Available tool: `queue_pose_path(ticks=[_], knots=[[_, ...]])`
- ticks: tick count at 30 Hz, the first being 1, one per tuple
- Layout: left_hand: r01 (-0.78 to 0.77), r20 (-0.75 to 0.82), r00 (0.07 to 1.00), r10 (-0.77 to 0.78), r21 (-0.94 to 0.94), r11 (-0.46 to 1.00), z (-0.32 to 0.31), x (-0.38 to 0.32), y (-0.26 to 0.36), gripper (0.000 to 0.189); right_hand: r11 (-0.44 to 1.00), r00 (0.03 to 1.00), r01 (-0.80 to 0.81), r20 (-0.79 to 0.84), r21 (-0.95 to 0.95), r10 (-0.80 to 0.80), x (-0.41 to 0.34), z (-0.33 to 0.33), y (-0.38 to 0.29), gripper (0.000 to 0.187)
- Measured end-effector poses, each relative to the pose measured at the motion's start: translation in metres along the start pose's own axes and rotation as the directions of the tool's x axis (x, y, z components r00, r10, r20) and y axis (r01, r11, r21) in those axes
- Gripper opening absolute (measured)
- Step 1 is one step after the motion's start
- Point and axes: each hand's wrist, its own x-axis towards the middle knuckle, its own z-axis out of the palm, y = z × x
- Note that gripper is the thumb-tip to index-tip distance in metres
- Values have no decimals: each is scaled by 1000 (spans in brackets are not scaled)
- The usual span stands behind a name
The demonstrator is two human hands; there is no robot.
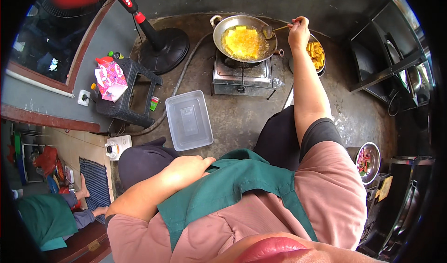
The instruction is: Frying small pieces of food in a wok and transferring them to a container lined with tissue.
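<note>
My right hand (299,34) is stretched forward and grips the thin handle of a spatula (268,32). Its blade rests at the right inner side of a metal wok (219,36). In the wok, yellow pieces of food (241,41) sit in bubbling oil. A single-burner gas stove (242,76) on the floor carries the wok. Under my right forearm, partly hidden, stands a pan of yellow fried pieces (316,55). My left hand (193,167) lies at my lap by the green apron (230,182), its fingers loosely together; I cannot tell whether it holds the cloth.
A clear plastic container (189,121) lies on the floor before me. Left of the stove runs a gas hose (187,65), with a black stool (131,105) and a fan base (164,50). At right are a metal bowl (375,158) of ingredients and a rack (373,77). Another person (49,214) sits far left.
</note>
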Motion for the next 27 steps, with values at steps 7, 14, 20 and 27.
queue_pose_path(ticks=[7,14,20,27], knots=[[-21,-22,1000,22,35,999,0,1,-3,46,949,963,-258,-32,184,268,-1,18,36,7],[-8,-25,1000,9,23,1000,1,1,-4,46,816,897,-392,-22,425,442,4,13,63,7],[-5,-23,1000,5,5,1000,-3,-2,0,46,959,974,-206,-53,193,220,7,3,27,8],[-24,-30,999,24,3,1000,1,-3,-3,45,1000,1000,11,-17,11,-11,9,2,2,9]])
